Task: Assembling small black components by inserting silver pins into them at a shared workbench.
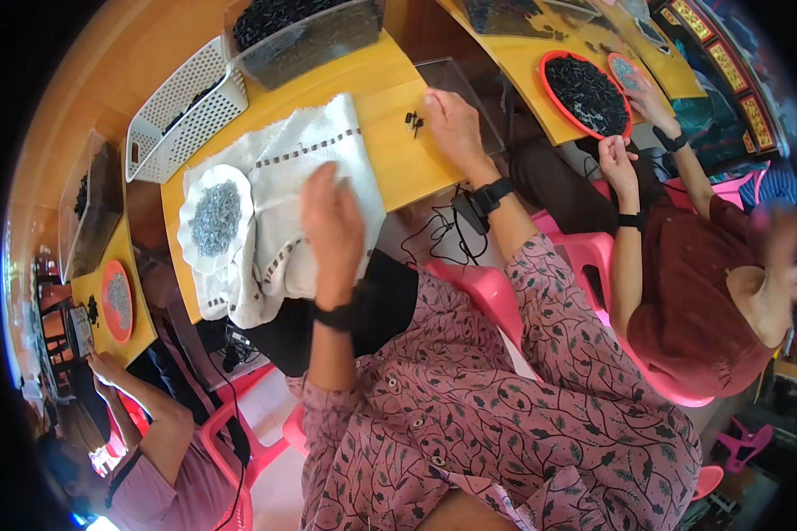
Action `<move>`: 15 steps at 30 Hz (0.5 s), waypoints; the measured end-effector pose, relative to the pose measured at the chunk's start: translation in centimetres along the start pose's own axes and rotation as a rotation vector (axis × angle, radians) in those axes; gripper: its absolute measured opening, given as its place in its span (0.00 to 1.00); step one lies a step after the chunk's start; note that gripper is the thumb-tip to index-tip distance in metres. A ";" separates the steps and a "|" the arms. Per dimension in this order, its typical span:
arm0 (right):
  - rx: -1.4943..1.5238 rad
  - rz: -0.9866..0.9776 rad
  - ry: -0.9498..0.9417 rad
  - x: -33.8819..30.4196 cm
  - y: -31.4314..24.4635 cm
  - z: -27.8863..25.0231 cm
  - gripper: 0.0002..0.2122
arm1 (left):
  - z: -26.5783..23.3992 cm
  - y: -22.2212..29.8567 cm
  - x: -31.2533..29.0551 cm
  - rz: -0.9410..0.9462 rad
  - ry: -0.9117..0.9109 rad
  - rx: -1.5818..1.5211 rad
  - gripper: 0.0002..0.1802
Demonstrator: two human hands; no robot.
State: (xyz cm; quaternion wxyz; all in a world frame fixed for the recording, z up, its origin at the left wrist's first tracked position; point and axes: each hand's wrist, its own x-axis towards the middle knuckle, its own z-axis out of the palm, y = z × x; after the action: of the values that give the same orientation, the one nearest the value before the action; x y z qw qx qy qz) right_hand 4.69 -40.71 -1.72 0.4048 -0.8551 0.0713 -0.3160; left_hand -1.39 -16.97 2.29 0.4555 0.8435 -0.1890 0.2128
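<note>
Right of the towel (277, 196), black parts (413, 121) lay just beside the right hand (454, 129); left hand (332, 221), farther, was over towel. Couldn't tell either grip.

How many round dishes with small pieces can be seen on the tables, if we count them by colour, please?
White, wavy-edged dish on the middle table: 1
Red or orange-red: 3 (left table dish; large right table dish; small right table dish)
Total: 4
</note>
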 end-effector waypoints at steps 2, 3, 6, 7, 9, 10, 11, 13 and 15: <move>0.050 0.094 -0.035 -0.1 0.4 0.0 0.15 | 3.9 -1.5 0.0 0.056 -0.112 0.068 0.20; 0.094 0.190 -0.070 -0.1 1.0 -0.3 0.16 | 5.7 -1.5 0.3 0.076 -0.134 0.103 0.22; 0.307 0.406 -0.164 0.2 3.8 -0.8 0.18 | 9.8 -1.1 1.6 0.109 -0.183 0.278 0.27; 0.302 0.412 -0.154 -0.1 4.7 -0.8 0.18 | 10.7 -0.9 1.9 0.116 -0.199 0.426 0.29; 0.574 0.455 -0.210 -0.1 5.0 -0.3 0.20 | 11.6 -1.1 2.5 0.137 -0.230 0.456 0.29; 0.571 0.461 -0.199 -0.1 5.2 -0.3 0.20 | 12.0 -1.1 2.7 0.148 -0.252 0.491 0.30; 0.724 0.521 -0.244 -0.2 4.0 0.0 0.20 | 12.0 -1.4 2.9 0.141 -0.256 0.499 0.30; 0.877 0.589 -0.282 -0.1 3.4 -0.2 0.21 | 12.2 -1.3 3.2 0.162 -0.302 0.563 0.29; 1.212 0.726 -0.240 0.2 4.0 -0.2 0.20 | 13.2 -1.2 3.6 0.158 -0.287 0.532 0.29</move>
State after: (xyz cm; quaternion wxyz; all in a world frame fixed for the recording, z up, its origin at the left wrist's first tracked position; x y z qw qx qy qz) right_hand 5.26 -43.55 -4.43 0.8933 -0.4309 0.1181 -0.0490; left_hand 4.68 -28.00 -3.15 0.1695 0.9372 -0.2542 0.1686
